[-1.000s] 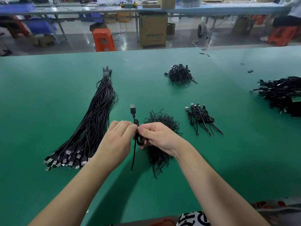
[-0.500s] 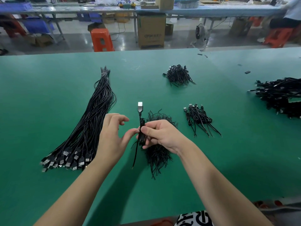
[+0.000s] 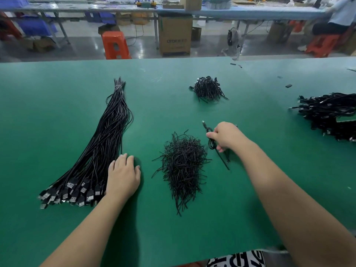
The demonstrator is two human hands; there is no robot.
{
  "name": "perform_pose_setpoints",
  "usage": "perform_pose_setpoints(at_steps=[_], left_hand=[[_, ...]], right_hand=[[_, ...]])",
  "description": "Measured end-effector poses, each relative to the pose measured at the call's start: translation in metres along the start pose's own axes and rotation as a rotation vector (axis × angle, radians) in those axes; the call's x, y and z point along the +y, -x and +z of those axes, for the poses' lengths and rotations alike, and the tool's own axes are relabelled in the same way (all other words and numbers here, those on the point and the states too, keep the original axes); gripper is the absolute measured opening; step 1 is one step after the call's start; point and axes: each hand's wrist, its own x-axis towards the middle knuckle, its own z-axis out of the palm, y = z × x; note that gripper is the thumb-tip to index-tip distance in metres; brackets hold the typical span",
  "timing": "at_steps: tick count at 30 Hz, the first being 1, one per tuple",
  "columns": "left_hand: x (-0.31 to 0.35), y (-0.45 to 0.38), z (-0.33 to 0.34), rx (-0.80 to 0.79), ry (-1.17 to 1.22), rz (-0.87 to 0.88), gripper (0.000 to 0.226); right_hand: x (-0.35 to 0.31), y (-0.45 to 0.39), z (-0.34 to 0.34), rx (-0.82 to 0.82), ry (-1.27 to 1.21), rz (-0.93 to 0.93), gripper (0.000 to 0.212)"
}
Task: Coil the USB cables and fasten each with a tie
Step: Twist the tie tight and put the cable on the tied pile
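Note:
A long bundle of straight black USB cables (image 3: 100, 151) lies on the left of the green table (image 3: 57, 105), plugs toward me. My left hand (image 3: 123, 174) rests with relaxed fingers at the bundle's right edge, near the plugs. A loose heap of black ties (image 3: 183, 164) sits in the middle. My right hand (image 3: 225, 136) pinches a coiled, tied USB cable (image 3: 212, 143) just right of the heap, its tail trailing down to the table. The small pile of finished coils seen earlier is hidden behind this hand.
Another heap of black coiled cables (image 3: 209, 89) lies farther back. A big pile of black cables (image 3: 331, 114) fills the right edge. Small black bits (image 3: 288, 85) dot the far right. Beyond the table stand an orange stool (image 3: 114, 45) and a cardboard box (image 3: 175, 35).
My hands have separated. The left went left to the edge of the straight bundle; the right carried the coiled cable rightward, past the tie heap.

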Motion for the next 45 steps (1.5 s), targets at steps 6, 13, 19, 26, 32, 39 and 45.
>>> perform_pose_setpoints(at_steps=[6, 13, 19, 26, 32, 39, 45], left_hand=[[0.001, -0.001, 0.002, 0.002, -0.022, 0.002, 0.044], [0.002, -0.001, 0.003, 0.005, -0.015, -0.001, 0.042], [0.003, 0.000, 0.001, 0.007, -0.030, -0.007, 0.049], [0.004, 0.001, 0.001, 0.008, -0.031, -0.011, 0.048], [0.003, 0.000, 0.002, -0.012, -0.019, -0.021, 0.044], [0.003, 0.001, 0.001, 0.023, -0.016, -0.008, 0.055], [0.003, 0.001, 0.003, 0.043, -0.007, 0.000, 0.056]], right_hand=[[0.016, -0.055, 0.017, 0.044, -0.072, 0.180, 0.038], [0.015, -0.080, 0.036, 0.081, 0.272, 0.156, 0.046], [0.027, -0.084, 0.041, 0.072, 0.369, 0.196, 0.038], [0.039, -0.088, 0.048, 0.305, 0.628, 0.237, 0.062], [0.050, -0.092, 0.049, 0.276, 0.335, 0.296, 0.081], [0.064, -0.091, 0.044, 0.298, 0.250, 0.303, 0.075], [0.068, -0.087, 0.037, 0.294, 0.281, 0.346, 0.079]])
